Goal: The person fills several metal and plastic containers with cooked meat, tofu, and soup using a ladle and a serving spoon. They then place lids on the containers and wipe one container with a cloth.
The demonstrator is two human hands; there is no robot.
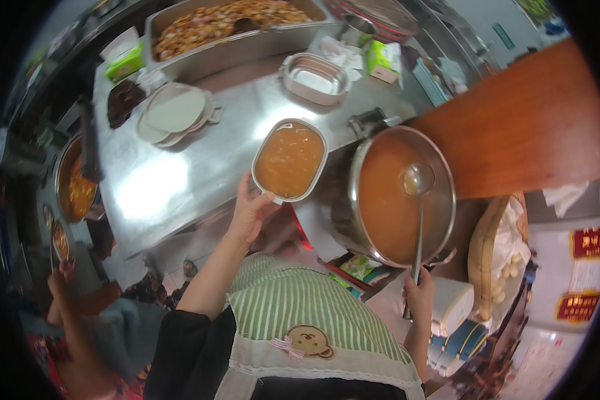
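My left hand grips the near rim of an oval lunch box, which holds orange-brown soup almost up to its edge. To its right stands a large steel stockpot of the same coloured soup. My right hand is closed around the handle of a steel ladle. The ladle's bowl is over the pot, at the soup's surface; how deep it sits I cannot tell. An empty oval lunch box rests farther back on the steel table. Several pale lids lie stacked at the table's left.
A deep steel tray of chopped food stands at the back. Tissue packs lie near it. A wooden panel borders the pot on the right, above a bamboo steamer. At left, another person's hand holds a utensil near a pan.
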